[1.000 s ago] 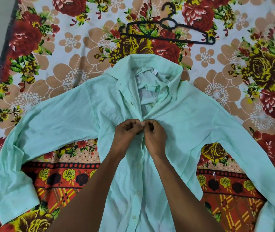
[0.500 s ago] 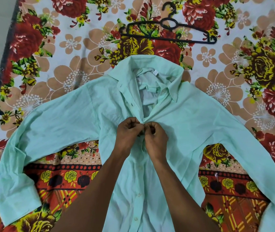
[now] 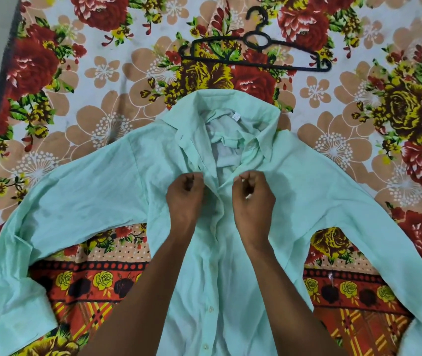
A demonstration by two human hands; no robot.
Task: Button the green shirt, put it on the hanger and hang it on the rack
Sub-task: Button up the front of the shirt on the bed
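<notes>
Now your left hand and right hand, fingers curled, each pinch a front edge of the green shirt, which lies flat just below the hanger on the flowered sheet.

2 bare forearms (no sleeves)

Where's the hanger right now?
In the head view, the black hanger lies flat on the floral sheet, top centre, just beyond the green shirt's collar, untouched.
</notes>
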